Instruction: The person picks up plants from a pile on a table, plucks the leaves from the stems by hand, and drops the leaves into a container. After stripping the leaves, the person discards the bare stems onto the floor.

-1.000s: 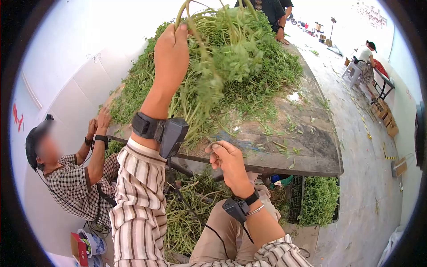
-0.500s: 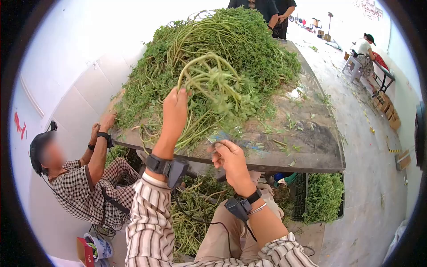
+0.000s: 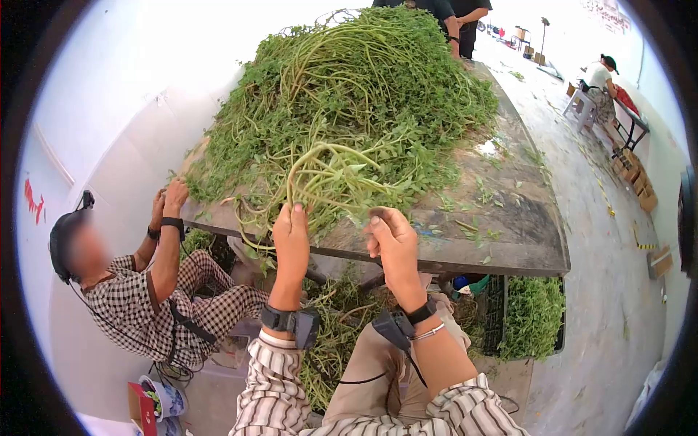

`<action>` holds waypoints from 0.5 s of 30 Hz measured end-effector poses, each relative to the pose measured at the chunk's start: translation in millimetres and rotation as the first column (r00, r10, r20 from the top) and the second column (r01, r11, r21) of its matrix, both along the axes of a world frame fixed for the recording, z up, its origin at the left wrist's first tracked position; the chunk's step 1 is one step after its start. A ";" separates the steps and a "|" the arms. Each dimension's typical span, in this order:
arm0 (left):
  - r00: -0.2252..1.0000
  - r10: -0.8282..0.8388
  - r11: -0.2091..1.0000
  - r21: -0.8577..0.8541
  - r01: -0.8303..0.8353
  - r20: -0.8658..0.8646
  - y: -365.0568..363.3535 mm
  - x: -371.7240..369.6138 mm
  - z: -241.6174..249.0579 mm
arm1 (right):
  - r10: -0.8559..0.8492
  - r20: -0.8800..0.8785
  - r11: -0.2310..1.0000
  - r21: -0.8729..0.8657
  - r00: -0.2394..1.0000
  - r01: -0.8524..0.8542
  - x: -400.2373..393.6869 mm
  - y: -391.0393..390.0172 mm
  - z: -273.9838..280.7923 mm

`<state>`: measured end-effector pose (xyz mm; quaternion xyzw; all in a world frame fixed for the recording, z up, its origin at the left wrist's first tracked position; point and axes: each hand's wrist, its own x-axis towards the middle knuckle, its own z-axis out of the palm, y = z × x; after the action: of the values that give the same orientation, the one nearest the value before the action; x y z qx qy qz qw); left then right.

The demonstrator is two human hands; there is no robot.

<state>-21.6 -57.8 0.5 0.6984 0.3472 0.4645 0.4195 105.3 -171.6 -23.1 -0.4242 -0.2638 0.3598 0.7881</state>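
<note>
At the far lower left, a blue-and-white bucket (image 3: pixel 169 399) holds something green, beside a red box (image 3: pixel 140 410); under the table's right part, a black crate (image 3: pixel 494 320) is filled with leafy green plants (image 3: pixel 533 316); the table (image 3: pixel 520 251) carries a big green heap (image 3: pixel 356 94) from its left edge across the middle; loose leaves (image 3: pixel 486 192) are scattered over its right part, towards the near right corner, with floor (image 3: pixel 607 291) beyond the right edge; a person (image 3: pixel 138 312) in checks sits by the left edge, hands at it; my left hand (image 3: pixel 291 236) is clamped, thumb against fingers, on a bunch of stems (image 3: pixel 331 147) arching above the near edge; my right hand (image 3: pixel 392 240) is just beside its leafy end, thumb and forefinger together; I cannot tell whether they pinch anything.
</note>
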 end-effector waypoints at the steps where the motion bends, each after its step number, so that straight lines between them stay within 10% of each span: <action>1: 0.998 0.042 0.999 0.022 -0.041 -0.042 -3.5 -3.5 -4.4 | -0.041 0.050 0.999 -0.004 0.998 0.042 -0.1 0.0 -0.8; 15: 0.989 0.072 0.996 0.063 -0.064 -0.126 -41.8 -16.4 -34.1 | -0.291 0.557 0.944 0.035 0.778 0.328 -14.8 -1.8 14.9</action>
<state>-38.1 -99.6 -33.6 0.7266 0.3830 0.4429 0.3594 90.5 -173.4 -8.1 -0.5728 -0.3958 0.0950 0.7115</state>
